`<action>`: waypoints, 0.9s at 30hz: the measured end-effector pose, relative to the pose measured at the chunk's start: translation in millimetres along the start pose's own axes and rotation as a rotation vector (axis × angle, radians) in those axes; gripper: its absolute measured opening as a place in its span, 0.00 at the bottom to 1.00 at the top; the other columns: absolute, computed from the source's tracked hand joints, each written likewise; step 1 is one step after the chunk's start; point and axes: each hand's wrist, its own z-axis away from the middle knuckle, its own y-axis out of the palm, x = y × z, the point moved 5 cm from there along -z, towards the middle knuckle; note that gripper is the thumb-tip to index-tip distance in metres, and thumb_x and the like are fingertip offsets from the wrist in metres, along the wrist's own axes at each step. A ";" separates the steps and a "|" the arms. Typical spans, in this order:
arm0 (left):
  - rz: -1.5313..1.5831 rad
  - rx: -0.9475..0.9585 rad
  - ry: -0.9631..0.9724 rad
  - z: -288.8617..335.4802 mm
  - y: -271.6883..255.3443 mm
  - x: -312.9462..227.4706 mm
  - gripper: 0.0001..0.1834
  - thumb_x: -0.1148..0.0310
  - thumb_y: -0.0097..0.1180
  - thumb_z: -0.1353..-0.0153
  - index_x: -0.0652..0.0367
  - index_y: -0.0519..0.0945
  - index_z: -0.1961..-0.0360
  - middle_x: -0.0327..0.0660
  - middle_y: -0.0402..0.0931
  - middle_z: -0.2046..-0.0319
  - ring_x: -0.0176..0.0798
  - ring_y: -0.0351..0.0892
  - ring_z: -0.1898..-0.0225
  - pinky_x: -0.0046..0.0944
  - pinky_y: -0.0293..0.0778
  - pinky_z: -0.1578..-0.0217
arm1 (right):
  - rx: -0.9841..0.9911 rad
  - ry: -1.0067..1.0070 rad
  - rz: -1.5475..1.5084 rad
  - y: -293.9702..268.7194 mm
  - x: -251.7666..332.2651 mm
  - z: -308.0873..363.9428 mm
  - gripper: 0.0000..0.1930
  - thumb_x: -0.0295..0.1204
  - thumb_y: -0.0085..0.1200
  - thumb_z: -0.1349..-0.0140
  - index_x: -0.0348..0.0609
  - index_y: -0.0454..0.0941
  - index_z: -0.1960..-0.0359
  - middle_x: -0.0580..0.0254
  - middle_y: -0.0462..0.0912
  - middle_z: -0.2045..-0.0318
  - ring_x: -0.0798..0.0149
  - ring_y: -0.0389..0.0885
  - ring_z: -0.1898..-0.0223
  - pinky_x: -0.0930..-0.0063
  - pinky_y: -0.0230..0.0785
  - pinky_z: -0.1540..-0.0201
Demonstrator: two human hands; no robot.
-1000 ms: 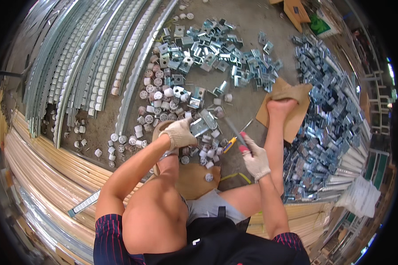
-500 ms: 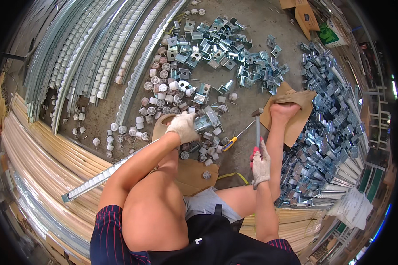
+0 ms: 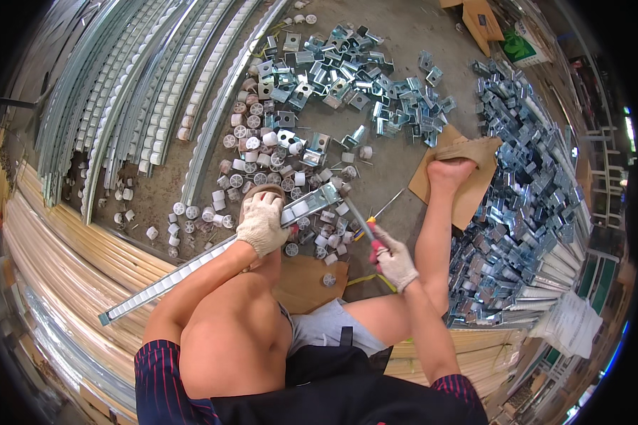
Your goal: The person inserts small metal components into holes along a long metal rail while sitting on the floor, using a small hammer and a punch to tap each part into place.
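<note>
Hands (image 3: 262, 223) (image 3: 395, 263) apart on track (image 3: 170, 280) and hammer (image 3: 360, 217)

I sit in a workshop: metal rails (image 3: 131, 92) upper left, heaped brackets (image 3: 507, 191) at right, a hammer (image 3: 359, 214) near the middle.

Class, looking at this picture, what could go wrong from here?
The hammer, its head close to the rail's end, might glance off toward the left hand gripping the rail. The screwdriver lies near the right hand, so it could get knocked.
</note>
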 end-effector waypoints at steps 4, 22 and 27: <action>0.000 0.001 -0.040 0.6 -4.3 0.3 0.33 0.52 0.74 0.51 0.63 0.82 0.48 0.54 0.77 0.44 0.59 0.71 0.36 0.57 0.65 0.35 | -0.214 0.206 -0.210 -25.0 6.7 -5.9 0.27 0.25 0.47 0.23 0.67 0.73 0.27 0.72 0.79 0.77 0.79 0.69 0.82 0.77 0.64 0.82; 0.010 -0.019 -0.048 8.1 0.1 5.1 0.33 0.53 0.73 0.51 0.64 0.82 0.48 0.54 0.77 0.45 0.59 0.72 0.37 0.55 0.66 0.35 | 0.210 0.125 -0.069 25.0 21.0 3.5 0.32 0.18 0.41 0.27 0.63 0.72 0.25 0.76 0.74 0.74 0.81 0.67 0.76 0.85 0.65 0.72; -0.011 0.014 -0.043 4.1 3.0 3.1 0.35 0.50 0.74 0.50 0.65 0.82 0.48 0.55 0.76 0.43 0.60 0.71 0.36 0.55 0.66 0.35 | -0.035 0.207 -0.184 31.3 10.3 4.2 0.31 0.20 0.41 0.26 0.62 0.69 0.24 0.72 0.77 0.73 0.80 0.68 0.79 0.83 0.65 0.78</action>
